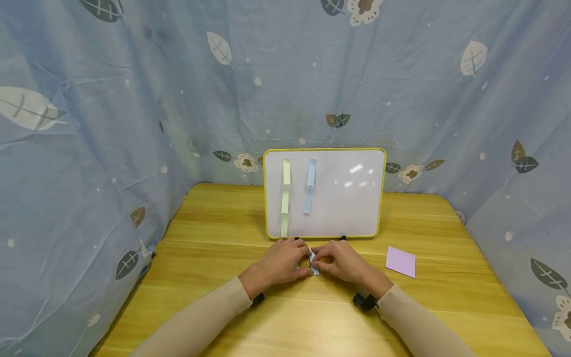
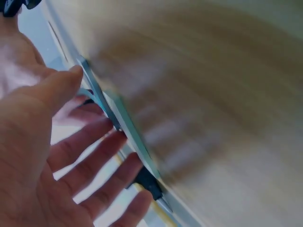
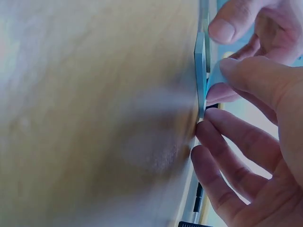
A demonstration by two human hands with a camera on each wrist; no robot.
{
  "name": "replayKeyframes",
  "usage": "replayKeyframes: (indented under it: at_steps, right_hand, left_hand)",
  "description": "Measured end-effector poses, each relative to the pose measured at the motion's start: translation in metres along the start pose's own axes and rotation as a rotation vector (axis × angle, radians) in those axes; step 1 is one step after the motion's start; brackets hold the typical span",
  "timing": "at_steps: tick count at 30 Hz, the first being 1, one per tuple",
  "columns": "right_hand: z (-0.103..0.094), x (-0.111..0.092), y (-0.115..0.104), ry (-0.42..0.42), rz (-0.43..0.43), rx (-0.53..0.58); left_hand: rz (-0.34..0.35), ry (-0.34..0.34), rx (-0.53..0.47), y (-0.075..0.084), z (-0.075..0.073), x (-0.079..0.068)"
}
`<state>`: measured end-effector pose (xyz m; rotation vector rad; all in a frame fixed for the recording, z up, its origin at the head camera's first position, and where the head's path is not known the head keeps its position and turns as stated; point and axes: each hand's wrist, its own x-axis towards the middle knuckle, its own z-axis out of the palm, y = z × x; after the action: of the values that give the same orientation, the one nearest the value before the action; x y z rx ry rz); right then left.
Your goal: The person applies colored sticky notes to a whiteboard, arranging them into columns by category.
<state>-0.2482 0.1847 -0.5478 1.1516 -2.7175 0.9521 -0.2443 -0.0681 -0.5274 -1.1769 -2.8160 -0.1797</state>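
Note:
A small blue sticky note pad (image 1: 315, 271) lies on the table between the two hands. My left hand (image 1: 282, 260) holds it steady, thumb at one end and index finger at the other. My right hand (image 1: 344, 261) pinches a lifted blue sheet (image 3: 215, 77) between thumb and index finger, and the sheet bends up from the pad. The other right fingers rest loosely near the tabletop. Beside the blue pad, a pale green pad (image 2: 130, 130) lies by the left middle and ring fingertips; the left hand covers it in the head view.
A yellow-framed whiteboard (image 1: 348, 208) stands behind the hands on black feet. It bears a column of green strips (image 1: 285, 201) and two blue strips (image 1: 308, 200). A lilac square note pad (image 1: 400, 261) lies to the right. Patterned curtains (image 1: 285, 89) surround the wooden table (image 1: 214, 213).

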Motion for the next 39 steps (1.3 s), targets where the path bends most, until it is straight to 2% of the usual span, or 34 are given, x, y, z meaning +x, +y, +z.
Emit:
replayKeyframes:
  at_steps: [6, 14, 27, 39]
  right_hand:
    - [0.001, -0.002, -0.001, 0.043, 0.058, 0.049]
    - [0.0, -0.003, -0.001, 0.122, 0.106, 0.104]
    - [0.0, -0.004, 0.001, 0.199, 0.158, 0.066]
    - [-0.001, -0.004, 0.003, 0.241, 0.203, 0.048]
  left_hand:
    - [-0.058, 0.022, -0.01, 0.008, 0.003, 0.005]
    - [-0.071, 0.02, -0.054, 0.01, 0.006, 0.006]
    - [-0.088, 0.059, -0.142, 0.009, 0.01, 0.007]
    - [-0.084, 0.056, -0.148, 0.009, 0.012, 0.008]
